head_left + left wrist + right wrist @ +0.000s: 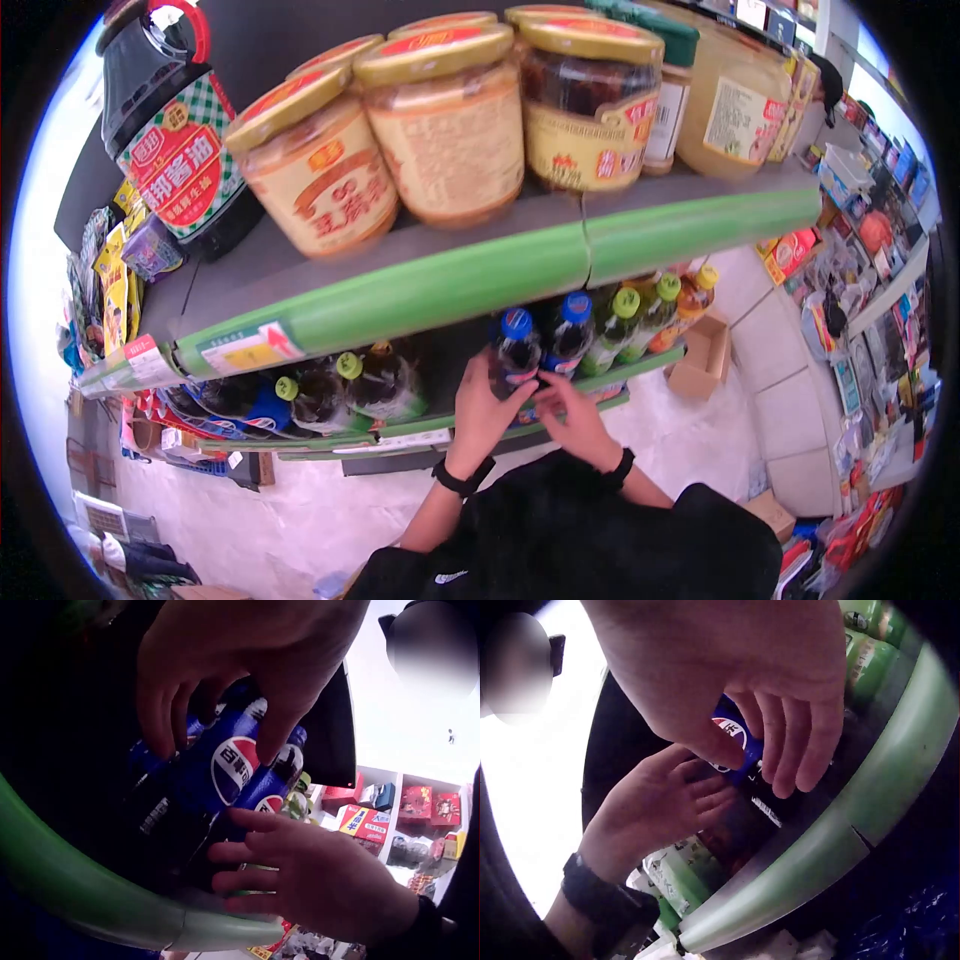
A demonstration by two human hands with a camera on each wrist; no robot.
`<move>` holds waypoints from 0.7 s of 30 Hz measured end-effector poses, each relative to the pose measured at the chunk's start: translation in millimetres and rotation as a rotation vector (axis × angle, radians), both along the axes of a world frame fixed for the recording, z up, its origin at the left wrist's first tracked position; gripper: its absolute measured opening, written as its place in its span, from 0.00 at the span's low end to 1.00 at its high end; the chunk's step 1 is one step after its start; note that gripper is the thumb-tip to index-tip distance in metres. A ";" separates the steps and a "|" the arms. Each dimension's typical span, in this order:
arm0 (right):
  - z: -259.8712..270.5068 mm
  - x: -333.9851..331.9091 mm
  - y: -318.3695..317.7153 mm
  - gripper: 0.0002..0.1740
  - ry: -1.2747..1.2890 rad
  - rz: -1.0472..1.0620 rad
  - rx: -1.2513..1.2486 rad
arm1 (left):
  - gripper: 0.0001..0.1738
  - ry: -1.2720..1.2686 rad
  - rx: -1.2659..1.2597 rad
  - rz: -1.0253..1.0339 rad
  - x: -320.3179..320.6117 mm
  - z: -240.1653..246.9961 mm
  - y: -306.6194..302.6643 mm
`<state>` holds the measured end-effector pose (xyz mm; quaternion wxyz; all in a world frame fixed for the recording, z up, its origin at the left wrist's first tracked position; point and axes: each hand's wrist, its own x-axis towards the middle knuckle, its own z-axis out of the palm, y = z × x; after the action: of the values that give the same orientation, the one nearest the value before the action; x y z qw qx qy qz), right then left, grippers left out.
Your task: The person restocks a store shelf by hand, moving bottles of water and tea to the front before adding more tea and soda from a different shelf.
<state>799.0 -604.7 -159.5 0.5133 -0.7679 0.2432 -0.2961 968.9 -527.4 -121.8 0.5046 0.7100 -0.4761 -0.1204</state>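
Observation:
A blue-capped Pepsi bottle (pixel 517 348) stands on the lower shelf. My left hand (pixel 482 415) holds its near side; in the left wrist view, fingers and thumb straddle the blue label (pixel 201 769). Close on the other side is my right hand (pixel 580 425), its fingers loosely bent and holding nothing. The right wrist view shows the right hand (pixel 757 675) above part of the Pepsi label (pixel 730 735), with the left hand (pixel 656 799) opposite. A second Pepsi bottle (pixel 568 335) stands right beside the first.
Green-capped bottles (pixel 612 335) and an orange drink bottle (pixel 692 308) stand to the right, more bottles (pixel 385 385) to the left. The upper shelf's green edge (pixel 400 295) juts over them, bearing jars (pixel 445 130) and a soy sauce jug (pixel 175 140). A cardboard box (pixel 700 358) sits on the floor.

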 end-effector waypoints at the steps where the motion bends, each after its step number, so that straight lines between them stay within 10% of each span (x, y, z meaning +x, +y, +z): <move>1: 0.5 -2.7 -2.8 0.35 0.011 0.033 0.001 | 0.39 -0.080 0.045 0.045 -3.5 -6.4 -3.5; 7: -5.0 -9.9 -26.2 0.34 0.013 0.209 0.028 | 0.29 -0.142 0.057 0.251 -21.2 -2.1 -5.6; 21: -21.3 -2.0 -7.0 0.30 -0.033 0.610 0.035 | 0.40 0.079 -0.202 0.660 -120.3 8.2 106.4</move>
<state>797.0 -611.8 -180.8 0.5954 -0.7917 -0.0020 -0.1368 848.6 -421.0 -113.6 0.6022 0.7669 -0.2103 0.0698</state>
